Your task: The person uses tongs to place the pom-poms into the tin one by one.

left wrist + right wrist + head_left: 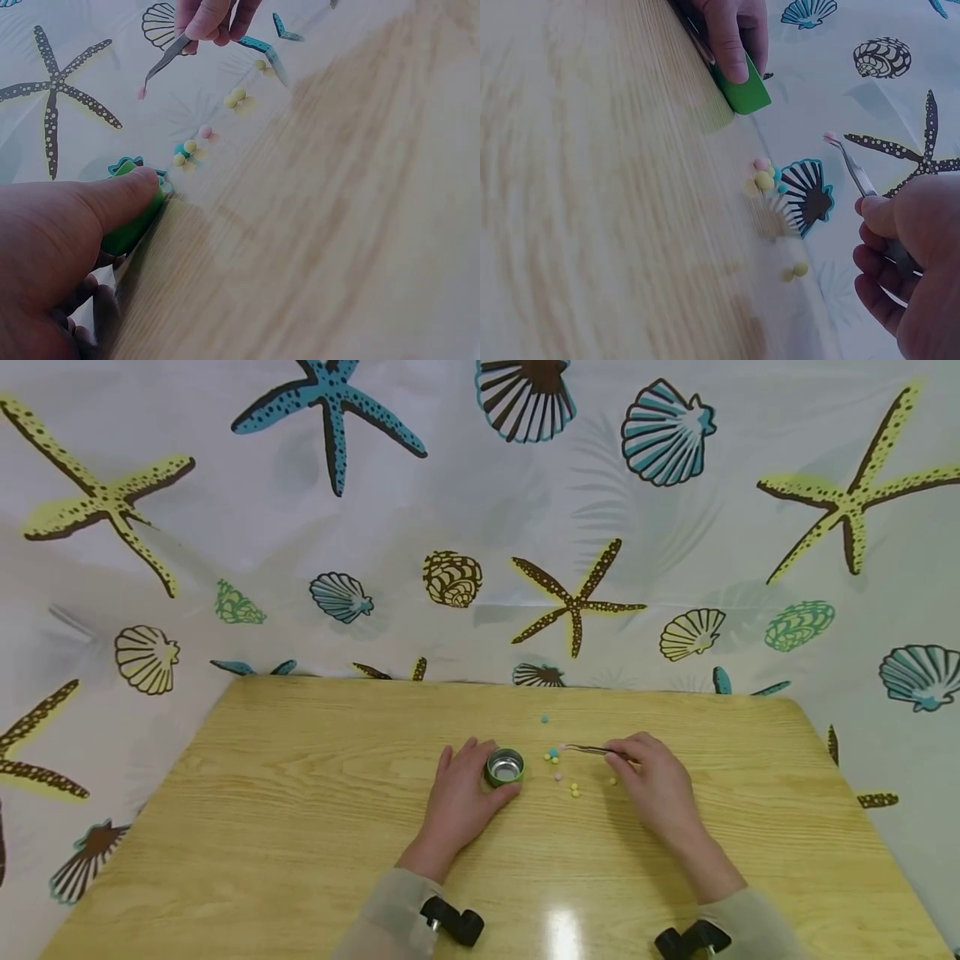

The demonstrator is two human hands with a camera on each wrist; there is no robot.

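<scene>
Head view: your left hand [459,799] curls round the small green cup [504,767], steadying it on the table [300,793]. Your right hand [654,781] pinches tweezers [592,749] whose tips hold a pink bead [141,93], lifted above the loose beads [558,768] at the cup's 3 o'clock.

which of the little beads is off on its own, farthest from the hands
The teal bead toward the table's back edge; the others cluster between the green cup and the tweezers.

Left hand [52,247] grips a green container [139,221] on the wooden table [337,225]. Right hand [214,19] holds tweezers [166,60] pinching a pink bead [141,93], above scattered beads [191,146].
</scene>
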